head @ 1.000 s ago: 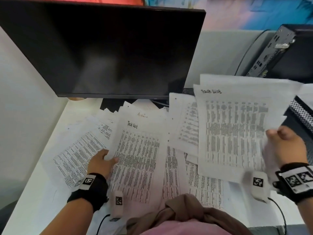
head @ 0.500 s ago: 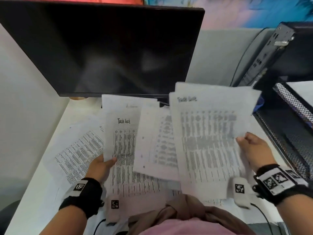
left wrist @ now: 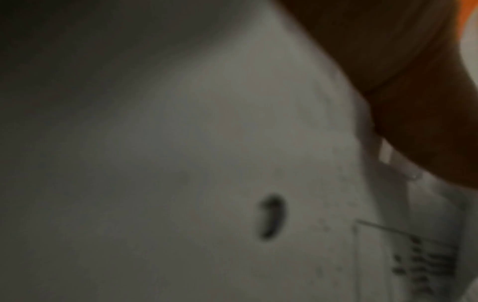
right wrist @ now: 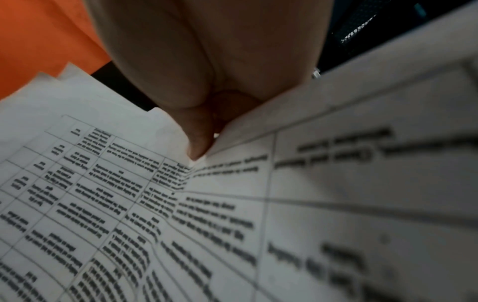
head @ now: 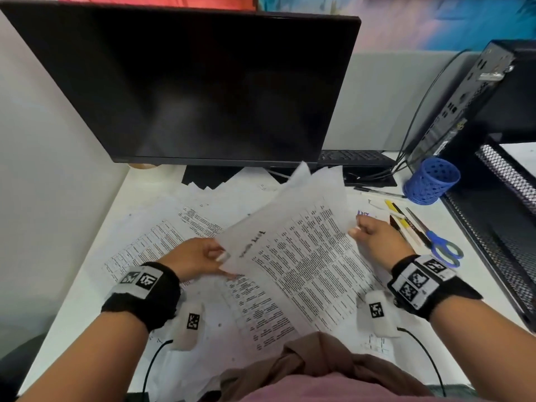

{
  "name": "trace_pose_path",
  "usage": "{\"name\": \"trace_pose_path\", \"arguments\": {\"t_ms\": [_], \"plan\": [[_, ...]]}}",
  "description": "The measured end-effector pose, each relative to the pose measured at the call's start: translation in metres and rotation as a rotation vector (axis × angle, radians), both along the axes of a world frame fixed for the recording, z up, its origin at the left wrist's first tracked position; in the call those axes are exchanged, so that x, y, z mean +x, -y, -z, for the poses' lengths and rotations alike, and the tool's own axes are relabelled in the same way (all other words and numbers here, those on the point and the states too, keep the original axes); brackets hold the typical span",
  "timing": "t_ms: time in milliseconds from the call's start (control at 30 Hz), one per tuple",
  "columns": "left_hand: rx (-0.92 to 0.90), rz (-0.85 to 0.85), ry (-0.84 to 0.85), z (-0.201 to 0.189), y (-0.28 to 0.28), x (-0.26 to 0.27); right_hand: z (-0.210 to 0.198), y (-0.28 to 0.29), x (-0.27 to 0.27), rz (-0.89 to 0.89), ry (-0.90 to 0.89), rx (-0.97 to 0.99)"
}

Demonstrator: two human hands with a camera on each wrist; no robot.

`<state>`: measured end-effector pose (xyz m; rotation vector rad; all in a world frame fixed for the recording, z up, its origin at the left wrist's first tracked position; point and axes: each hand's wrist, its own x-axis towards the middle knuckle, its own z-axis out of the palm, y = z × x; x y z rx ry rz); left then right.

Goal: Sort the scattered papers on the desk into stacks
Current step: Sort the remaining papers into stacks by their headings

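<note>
I hold a bundle of printed task-list sheets (head: 295,253) above the desk, turned sideways with the heading toward the left. My left hand (head: 200,258) pinches its left edge near the heading. My right hand (head: 374,236) pinches the right edge; the right wrist view shows the thumb (right wrist: 196,143) pressed on the printed sheets (right wrist: 129,204). More printed sheets (head: 162,242) lie scattered on the white desk (head: 87,285) under and left of the bundle. The left wrist view shows only blurred paper (left wrist: 232,183) close to the lens.
A black monitor (head: 185,82) stands at the back. At right are a blue mesh pen cup (head: 429,181), pens (head: 403,219), blue-handled scissors (head: 443,248), a black mesh tray (head: 499,216) and a computer case (head: 475,91). A grey partition bounds the left side.
Both hands have come together on one bundle and turned it sideways, heading to the left. The separate sheets held in each hand earlier are now gathered. The view tilted down and right.
</note>
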<state>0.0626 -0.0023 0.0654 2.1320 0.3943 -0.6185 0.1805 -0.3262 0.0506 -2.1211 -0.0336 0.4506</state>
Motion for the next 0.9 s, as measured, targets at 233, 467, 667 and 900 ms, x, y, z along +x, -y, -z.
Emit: {"name": "trace_pose_path", "arguments": {"t_ms": [233,467,667,900], "plan": [[0.248,0.212,-0.033,0.017,0.021,0.005,0.004,0.000,0.006,-0.160,-0.042,-0.078],[0.319,0.214,0.029,0.022,0.031,0.011,-0.022,-0.029,0.017,-0.143,0.106,0.006],[0.275,0.114,0.068,0.013,0.025,0.006,-0.031,-0.028,0.028,0.034,0.227,0.102],[0.158,-0.328,0.110,0.013,-0.005,-0.007,-0.030,0.016,0.048,0.386,0.252,0.072]]}}
